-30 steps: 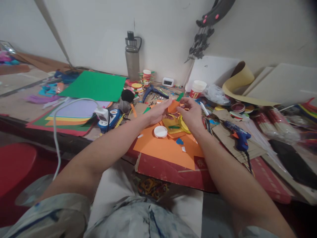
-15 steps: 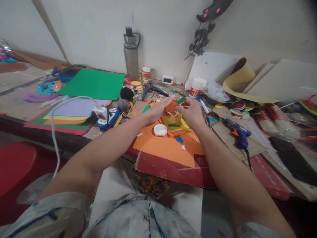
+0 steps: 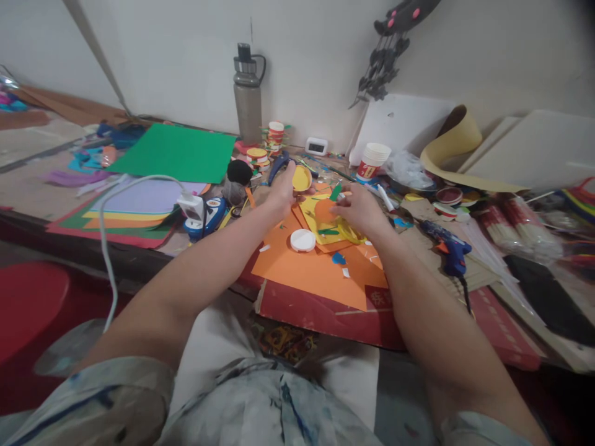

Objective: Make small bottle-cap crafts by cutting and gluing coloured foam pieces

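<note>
My left hand (image 3: 281,189) is closed round a small yellow round paper piece (image 3: 302,178), held up above the table near the blue punch tool (image 3: 280,166). My right hand (image 3: 359,207) pinches a small green paper leaf (image 3: 335,191) over an orange paper disc (image 3: 325,212) lying on a yellow sheet (image 3: 320,224). Both hands work above a large orange sheet (image 3: 307,266) on a red cardboard box (image 3: 325,317). A white round lid (image 3: 302,240) lies on the orange sheet just below the hands.
A metal water bottle (image 3: 248,99) stands by the wall. Green paper (image 3: 174,153) and stacked coloured sheets (image 3: 125,214) lie left, with a white cable (image 3: 105,248). A blue glue gun (image 3: 446,251), paper cups (image 3: 373,161) and craft clutter fill the right side.
My left hand has left the orange disc and moved up and left, now holding a yellow round piece. My right hand lowered the orange disc onto the yellow sheet.
</note>
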`<state>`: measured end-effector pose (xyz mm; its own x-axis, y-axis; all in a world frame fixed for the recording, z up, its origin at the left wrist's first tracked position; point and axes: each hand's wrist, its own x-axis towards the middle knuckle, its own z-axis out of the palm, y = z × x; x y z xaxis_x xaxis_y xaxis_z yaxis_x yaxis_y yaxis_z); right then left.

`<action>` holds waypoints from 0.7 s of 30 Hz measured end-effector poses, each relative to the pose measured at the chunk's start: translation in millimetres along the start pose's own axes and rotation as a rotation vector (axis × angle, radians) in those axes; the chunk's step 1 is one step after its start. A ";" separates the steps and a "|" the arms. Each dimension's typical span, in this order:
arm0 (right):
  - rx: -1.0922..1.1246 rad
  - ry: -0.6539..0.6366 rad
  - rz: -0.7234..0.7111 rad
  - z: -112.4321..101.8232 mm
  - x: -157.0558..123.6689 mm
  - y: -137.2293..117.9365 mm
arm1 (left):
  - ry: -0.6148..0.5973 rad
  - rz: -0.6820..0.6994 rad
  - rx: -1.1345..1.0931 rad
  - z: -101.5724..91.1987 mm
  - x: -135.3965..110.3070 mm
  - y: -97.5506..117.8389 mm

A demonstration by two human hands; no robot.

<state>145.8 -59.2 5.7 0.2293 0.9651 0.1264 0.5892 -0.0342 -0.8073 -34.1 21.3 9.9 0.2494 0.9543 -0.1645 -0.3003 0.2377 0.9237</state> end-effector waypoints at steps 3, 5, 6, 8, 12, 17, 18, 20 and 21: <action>-0.153 -0.002 -0.028 6.0 1.4 6.6 | -0.008 -0.006 -0.004 0.3 -2.2 3.5; -0.190 0.025 -0.070 10.5 3.6 11.6 | -0.016 -0.020 -0.006 2.0 -3.9 4.2; -0.197 0.038 -0.098 12.6 4.9 13.8 | -0.019 -0.029 -0.009 3.0 -4.4 4.0; -0.225 0.087 -0.170 15.6 7.2 16.3 | -0.026 -0.049 -0.016 4.5 -4.7 2.7; -0.308 0.193 -0.265 11.8 5.3 10.9 | -0.073 -0.057 -0.033 4.3 -2.5 -1.3; -0.351 0.253 -0.187 -33.7 -22.6 4.7 | -0.112 -0.076 -0.057 2.5 -1.5 -2.6; -0.389 0.278 -0.177 -49.3 -32.7 7.8 | -0.118 -0.078 -0.067 2.6 -2.0 -2.1; -0.516 0.363 -0.144 -84.2 -56.2 20.0 | -0.131 -0.074 -0.093 3.4 -3.5 -0.6; -0.599 0.407 -0.103 -102.0 -68.8 28.7 | -0.134 -0.070 -0.106 3.9 -4.1 0.1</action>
<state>226.0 -153.1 32.6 0.3511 0.8022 0.4830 0.9193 -0.1973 -0.3405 -31.5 16.8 12.0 0.3916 0.9037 -0.1731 -0.3715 0.3274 0.8688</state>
